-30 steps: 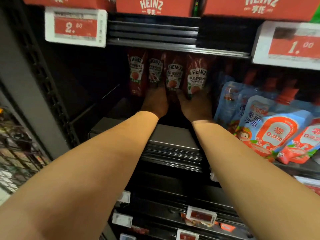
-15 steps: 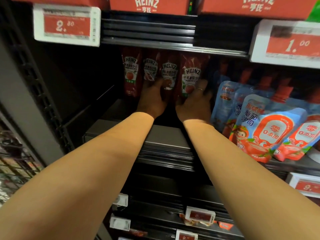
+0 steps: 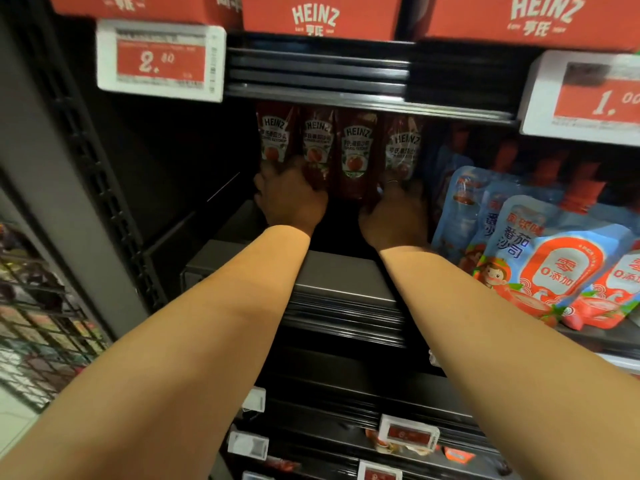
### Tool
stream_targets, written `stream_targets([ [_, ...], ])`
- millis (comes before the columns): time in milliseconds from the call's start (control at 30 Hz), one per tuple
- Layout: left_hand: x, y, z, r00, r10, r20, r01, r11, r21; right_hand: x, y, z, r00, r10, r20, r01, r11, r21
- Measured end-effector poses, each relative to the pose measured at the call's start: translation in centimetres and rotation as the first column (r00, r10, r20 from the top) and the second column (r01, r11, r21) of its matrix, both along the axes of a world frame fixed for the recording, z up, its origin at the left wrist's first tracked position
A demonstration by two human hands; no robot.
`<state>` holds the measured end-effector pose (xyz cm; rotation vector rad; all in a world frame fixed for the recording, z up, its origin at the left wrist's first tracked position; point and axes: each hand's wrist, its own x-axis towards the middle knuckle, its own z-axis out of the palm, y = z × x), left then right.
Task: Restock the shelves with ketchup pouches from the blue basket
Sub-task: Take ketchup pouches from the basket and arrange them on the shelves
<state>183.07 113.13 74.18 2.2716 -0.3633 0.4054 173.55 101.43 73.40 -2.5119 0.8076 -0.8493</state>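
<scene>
Red pouches [image 3: 353, 150]: we see four Heinz ketchup packs upright, deep on the shelf [image 3: 339, 271].
Left hand [image 3: 291, 199]: we grip the two leftmost bases.
Right hand [image 3: 394, 213]: our fingers curl round the rightmost pouch.

Both bare arms reach straight up the middle of the frame. The left hand [image 3: 289, 199] has curled fingers. The right hand [image 3: 394, 216] sits beside it, with a ring on one finger.
</scene>
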Motion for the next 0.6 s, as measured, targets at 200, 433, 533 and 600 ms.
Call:
stream_targets([
  [200,0.1,0.1,-0.3,0.981,-0.094,-0.171,0.116,0.985,0.125,-0.2,0.4,-0.4,0.974,0.127,-0.185,-0.135,0.990,-0.031],
  [433,0.6,-0.3,-0.1,0.973,-0.057,-0.226,0.113,0.964,0.240,0.7,-0.4,-0.2,0.932,0.111,-0.345,-0.117,0.993,0.002],
  [533,0.6,-0.3,-0.1,0.973,-0.069,-0.219,0.121,0.964,0.235,0.9,-0.7,-0.3,0.921,0.127,-0.367,-0.127,0.992,0.026],
  [600,0.6,-0.3,-0.1,0.973,-0.066,-0.219,0.118,0.965,0.233,1.0,-0.8,-0.4,0.927,0.137,-0.349,-0.133,0.990,0.035],
])
